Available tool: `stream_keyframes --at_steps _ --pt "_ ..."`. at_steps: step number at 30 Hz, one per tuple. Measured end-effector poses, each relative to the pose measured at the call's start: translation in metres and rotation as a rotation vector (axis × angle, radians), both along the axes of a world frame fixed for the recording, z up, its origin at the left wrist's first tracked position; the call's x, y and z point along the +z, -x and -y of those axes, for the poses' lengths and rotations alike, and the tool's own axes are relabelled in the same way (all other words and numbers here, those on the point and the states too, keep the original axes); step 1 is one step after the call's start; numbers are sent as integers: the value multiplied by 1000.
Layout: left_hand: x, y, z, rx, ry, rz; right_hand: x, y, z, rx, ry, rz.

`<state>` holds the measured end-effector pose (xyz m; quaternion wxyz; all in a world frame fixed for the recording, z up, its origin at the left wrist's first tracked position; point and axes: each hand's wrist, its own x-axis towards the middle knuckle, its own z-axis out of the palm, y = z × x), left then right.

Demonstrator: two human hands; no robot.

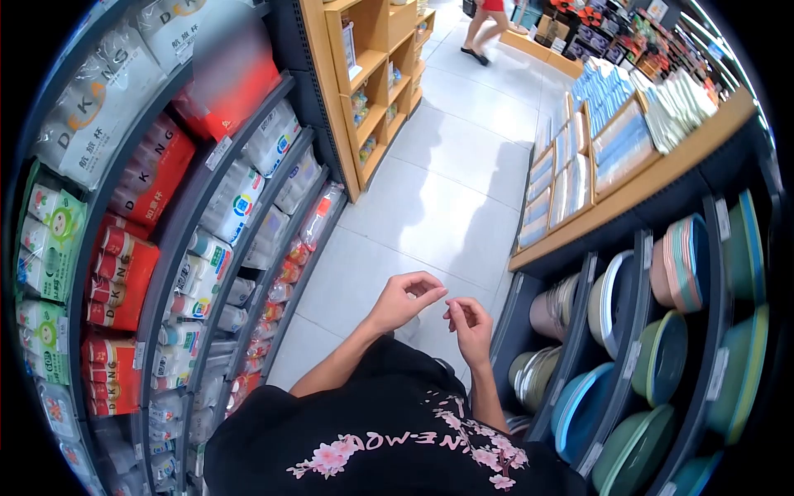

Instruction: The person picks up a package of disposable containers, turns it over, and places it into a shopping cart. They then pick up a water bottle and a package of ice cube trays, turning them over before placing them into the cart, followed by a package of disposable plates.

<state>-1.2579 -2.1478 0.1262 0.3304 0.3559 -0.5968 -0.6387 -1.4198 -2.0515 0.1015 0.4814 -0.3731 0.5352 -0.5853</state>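
My left hand (405, 302) is in front of my chest above the tiled floor, its fingers curled and the thumb close to the index fingertip. Just to its right, a small gap away, my right hand (470, 327) is also closed with bent fingers, its fingertips turned toward the left one. Whatever either hand may pinch is too small or hidden to make out. Below them is my black shirt (356, 430) with pink blossoms and lettering. Neither hand touches the shelves.
Left shelves hold packs of disposable cups, including a red pack (155, 169) and a green pack (51, 244). On the right are nested plastic basins, such as a blue basin (581, 405), below folded towels (620, 140). A wooden shelf (356, 83) stands ahead; a person's legs (490, 29) are beyond.
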Motion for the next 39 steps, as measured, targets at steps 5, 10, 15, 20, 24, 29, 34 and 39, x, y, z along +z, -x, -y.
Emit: stream_keyframes --at_steps 5,10,15,20,24,29,34,39 --pt "13 26 71 53 21 -41 12 33 89 84 8 -24" --pt "26 30 118 150 79 2 14 53 164 157 40 -32" --pt "25 23 140 295 51 38 14 58 212 269 35 -22" --pt "23 31 152 421 39 56 9 70 249 378 8 -24" --pt "21 49 150 539 57 61 9 90 270 463 7 -19" --pt "16 93 152 625 48 67 12 131 291 574 9 -17" --pt "16 143 150 694 19 76 3 180 306 638 4 -10" --pt "14 180 142 791 5 88 -4 215 316 693 -14 -24"
